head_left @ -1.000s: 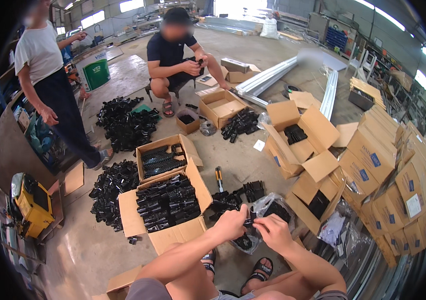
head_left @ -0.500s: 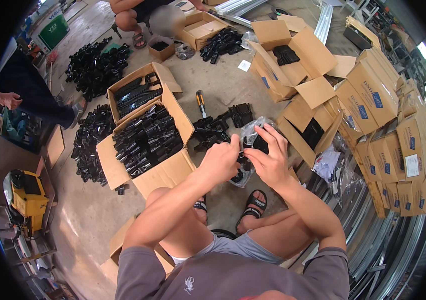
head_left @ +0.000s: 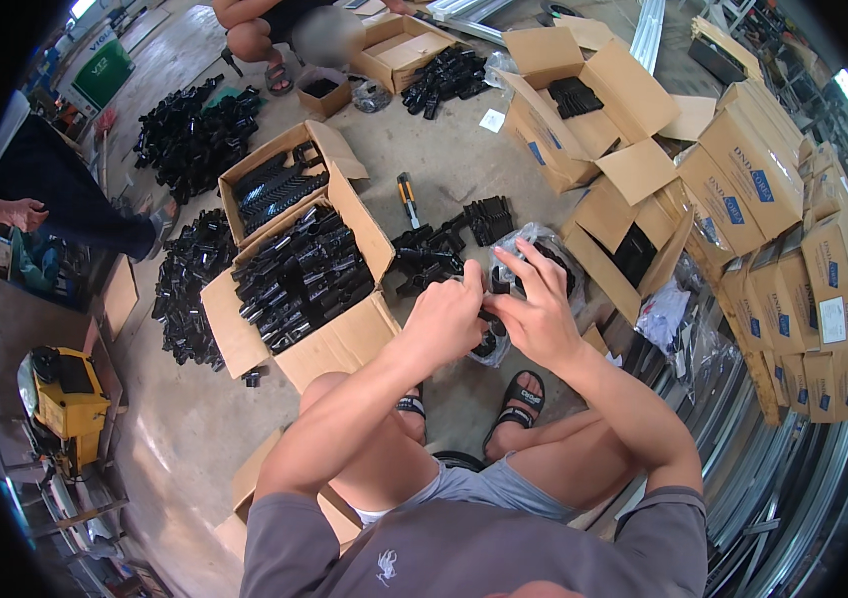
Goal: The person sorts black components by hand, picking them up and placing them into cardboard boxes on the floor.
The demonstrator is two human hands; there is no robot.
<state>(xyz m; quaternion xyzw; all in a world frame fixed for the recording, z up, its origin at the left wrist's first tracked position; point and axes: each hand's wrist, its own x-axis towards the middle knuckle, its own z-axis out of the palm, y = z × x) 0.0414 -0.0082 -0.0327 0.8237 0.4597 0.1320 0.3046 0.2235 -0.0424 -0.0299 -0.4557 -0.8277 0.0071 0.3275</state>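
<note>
Between the two hands sits a black part, mostly hidden by fingers. The left hand is closed around it, thumb raised; the right hand pinches at it, other fingers spread. Just beyond lie black pieces and a clear bag, which the right hand partly covers. Left stands an open box; farther ahead lies an orange-handled tool.
</note>
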